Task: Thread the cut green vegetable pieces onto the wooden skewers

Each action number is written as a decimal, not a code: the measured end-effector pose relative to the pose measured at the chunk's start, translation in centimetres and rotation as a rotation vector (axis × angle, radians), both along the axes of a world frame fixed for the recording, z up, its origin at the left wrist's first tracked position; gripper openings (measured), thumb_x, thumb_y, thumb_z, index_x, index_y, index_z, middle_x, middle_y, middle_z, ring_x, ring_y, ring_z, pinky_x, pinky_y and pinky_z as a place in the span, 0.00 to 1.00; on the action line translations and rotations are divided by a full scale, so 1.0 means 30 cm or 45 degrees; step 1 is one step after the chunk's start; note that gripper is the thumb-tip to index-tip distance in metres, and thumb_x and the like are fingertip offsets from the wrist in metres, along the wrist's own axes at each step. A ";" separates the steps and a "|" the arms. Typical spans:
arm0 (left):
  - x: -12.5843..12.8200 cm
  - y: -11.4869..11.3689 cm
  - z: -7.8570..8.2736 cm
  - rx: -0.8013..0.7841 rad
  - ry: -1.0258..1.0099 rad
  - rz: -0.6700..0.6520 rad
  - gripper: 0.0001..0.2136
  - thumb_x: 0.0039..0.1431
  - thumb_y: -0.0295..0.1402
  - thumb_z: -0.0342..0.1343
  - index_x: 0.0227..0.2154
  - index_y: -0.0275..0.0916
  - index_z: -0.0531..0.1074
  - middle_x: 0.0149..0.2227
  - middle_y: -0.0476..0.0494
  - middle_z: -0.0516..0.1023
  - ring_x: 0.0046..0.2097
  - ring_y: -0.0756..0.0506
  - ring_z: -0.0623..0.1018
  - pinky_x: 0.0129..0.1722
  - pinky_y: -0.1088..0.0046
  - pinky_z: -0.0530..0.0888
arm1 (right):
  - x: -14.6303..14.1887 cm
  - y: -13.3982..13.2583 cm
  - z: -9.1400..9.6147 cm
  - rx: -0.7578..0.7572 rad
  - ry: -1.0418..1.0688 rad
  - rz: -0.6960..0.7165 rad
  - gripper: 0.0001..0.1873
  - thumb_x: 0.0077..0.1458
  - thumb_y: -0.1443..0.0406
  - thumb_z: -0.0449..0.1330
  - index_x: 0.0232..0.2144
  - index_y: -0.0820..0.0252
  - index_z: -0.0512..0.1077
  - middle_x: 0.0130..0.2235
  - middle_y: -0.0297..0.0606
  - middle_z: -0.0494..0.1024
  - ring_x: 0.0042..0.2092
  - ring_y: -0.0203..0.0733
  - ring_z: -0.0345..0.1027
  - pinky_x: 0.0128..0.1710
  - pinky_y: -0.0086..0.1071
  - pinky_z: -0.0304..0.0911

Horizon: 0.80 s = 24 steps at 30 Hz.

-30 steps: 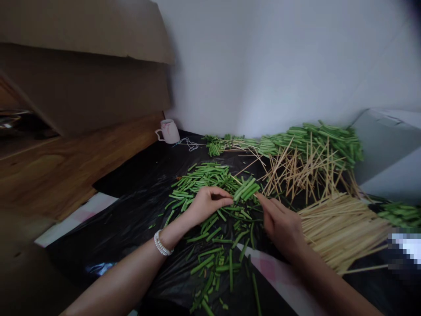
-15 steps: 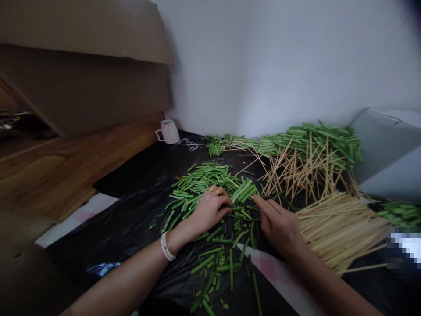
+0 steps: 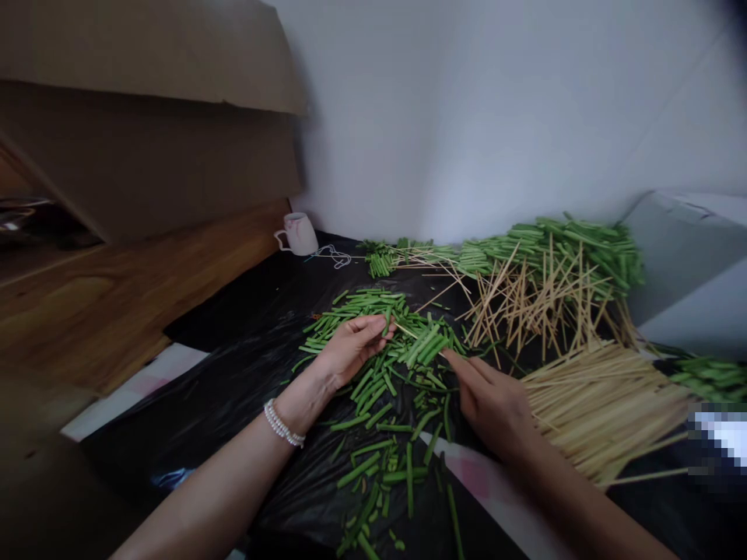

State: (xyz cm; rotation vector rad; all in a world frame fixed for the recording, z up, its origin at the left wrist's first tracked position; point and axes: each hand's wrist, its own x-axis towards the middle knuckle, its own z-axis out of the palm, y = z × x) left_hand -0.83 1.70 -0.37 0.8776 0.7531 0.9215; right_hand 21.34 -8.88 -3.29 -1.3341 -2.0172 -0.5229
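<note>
My right hand [image 3: 496,393] is closed on a thin wooden skewer [image 3: 407,330] that points left. Several cut green bean pieces [image 3: 428,344] are threaded side by side on it, just past my fingertips. Near the skewer's tip, my left hand [image 3: 360,344] pinches a single green piece [image 3: 388,317] between thumb and fingers. Whether the tip has entered that piece, I cannot tell. A heap of loose cut green pieces [image 3: 332,323] lies under and around my left hand, and more scattered pieces [image 3: 373,467] lie nearer to me.
Filled skewers [image 3: 583,241] are piled along the wall. Plain skewers [image 3: 607,408] lie in a stack at the right. A white mug [image 3: 301,233] stands at the back left, beside a cardboard box [image 3: 175,148]. Black plastic sheeting [image 3: 245,373] covers the work surface.
My left hand has risen from the heap with a green piece between its fingers and turned toward the skewer tip. The right hand and the skewer have shifted slightly left.
</note>
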 end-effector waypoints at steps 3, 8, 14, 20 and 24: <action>0.002 -0.002 0.002 -0.012 -0.007 -0.005 0.14 0.44 0.35 0.70 0.34 0.34 0.80 0.33 0.44 0.79 0.33 0.54 0.75 0.34 0.82 0.71 | -0.002 -0.002 0.000 0.001 -0.023 -0.002 0.19 0.58 0.74 0.50 0.50 0.65 0.72 0.30 0.36 0.76 0.30 0.34 0.69 0.31 0.27 0.60; 0.007 -0.007 0.006 -0.016 -0.011 -0.009 0.13 0.44 0.34 0.70 0.33 0.33 0.80 0.30 0.45 0.79 0.31 0.54 0.75 0.33 0.81 0.71 | -0.002 -0.003 -0.002 -0.009 -0.034 -0.020 0.19 0.59 0.73 0.50 0.50 0.64 0.72 0.29 0.35 0.75 0.28 0.34 0.68 0.29 0.27 0.59; 0.007 -0.008 0.003 0.003 -0.001 -0.017 0.12 0.44 0.34 0.70 0.32 0.33 0.80 0.32 0.44 0.79 0.33 0.53 0.75 0.34 0.80 0.70 | -0.003 -0.003 -0.002 -0.034 -0.046 -0.029 0.19 0.60 0.72 0.49 0.50 0.63 0.72 0.29 0.35 0.75 0.29 0.34 0.69 0.29 0.27 0.59; 0.012 -0.011 0.002 0.059 0.065 0.026 0.13 0.42 0.35 0.71 0.30 0.35 0.81 0.33 0.43 0.80 0.34 0.52 0.75 0.36 0.77 0.70 | -0.004 -0.004 0.000 -0.070 -0.053 -0.055 0.20 0.59 0.73 0.48 0.50 0.63 0.72 0.29 0.36 0.75 0.30 0.34 0.69 0.29 0.27 0.60; 0.014 -0.013 0.002 0.043 0.067 0.047 0.13 0.40 0.36 0.71 0.30 0.35 0.81 0.33 0.44 0.81 0.34 0.52 0.76 0.37 0.77 0.71 | -0.004 -0.005 0.001 -0.050 -0.048 -0.017 0.20 0.59 0.73 0.49 0.50 0.65 0.72 0.29 0.36 0.75 0.30 0.34 0.69 0.30 0.27 0.61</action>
